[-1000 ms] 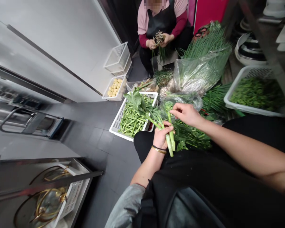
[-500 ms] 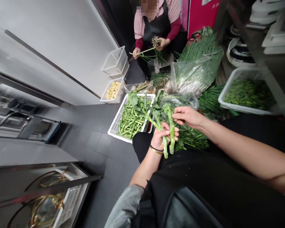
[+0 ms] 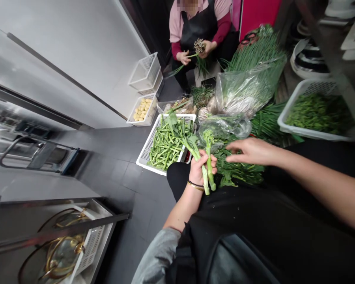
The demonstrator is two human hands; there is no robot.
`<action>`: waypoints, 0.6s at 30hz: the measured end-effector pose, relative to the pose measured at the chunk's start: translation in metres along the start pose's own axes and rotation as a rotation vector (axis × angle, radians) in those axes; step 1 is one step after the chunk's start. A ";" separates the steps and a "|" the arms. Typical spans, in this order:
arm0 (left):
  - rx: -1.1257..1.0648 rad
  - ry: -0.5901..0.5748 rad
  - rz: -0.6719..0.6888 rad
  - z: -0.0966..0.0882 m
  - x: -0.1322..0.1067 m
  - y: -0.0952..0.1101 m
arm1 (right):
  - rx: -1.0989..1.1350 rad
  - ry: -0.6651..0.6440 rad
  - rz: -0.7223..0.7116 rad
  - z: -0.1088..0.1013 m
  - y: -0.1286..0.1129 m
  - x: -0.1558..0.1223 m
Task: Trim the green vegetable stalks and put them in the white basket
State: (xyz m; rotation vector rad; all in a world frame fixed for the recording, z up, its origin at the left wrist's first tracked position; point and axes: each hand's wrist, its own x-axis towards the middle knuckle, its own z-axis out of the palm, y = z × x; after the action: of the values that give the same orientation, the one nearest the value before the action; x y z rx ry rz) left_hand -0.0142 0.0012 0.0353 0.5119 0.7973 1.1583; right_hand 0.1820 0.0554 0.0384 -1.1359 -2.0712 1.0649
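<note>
My left hand [image 3: 198, 169] is closed around two thick green broccolini stalks [image 3: 209, 157], whose cut ends point down toward my lap. One stalk carries broad leaves; the other ends in a budded head. Off to the right, my right hand [image 3: 250, 151] has its fingers apart and nothing in them. It hovers at the edge of a heap of loose green leaves [image 3: 239, 171]. Just beyond my left hand stands a white slotted basket [image 3: 146, 159] with many cut green stalks [image 3: 165, 146] in it.
A co-worker [image 3: 199, 29] sits opposite, handling long thin green stems. Potatoes [image 3: 142, 109] fill a small white basket by the wall. Bagged long greens [image 3: 245, 86] lie ahead, and a basket of leaves [image 3: 316, 114] stands right. A metal rack [image 3: 106, 221] is at lower left.
My right hand has let go of the budded stalk and moved right, its fingers spreading. Both stalks stay in my left hand. The co-worker's hands have shifted along the stems.
</note>
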 end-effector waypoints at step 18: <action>0.600 0.220 0.261 0.003 0.007 -0.024 | 0.310 0.121 0.162 0.022 0.000 0.026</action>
State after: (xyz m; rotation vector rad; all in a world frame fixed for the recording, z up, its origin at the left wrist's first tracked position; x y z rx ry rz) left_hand 0.0041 -0.0002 0.0183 1.0191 1.3102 1.2205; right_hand 0.1529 0.0692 0.0288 -1.1895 -1.6731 1.3071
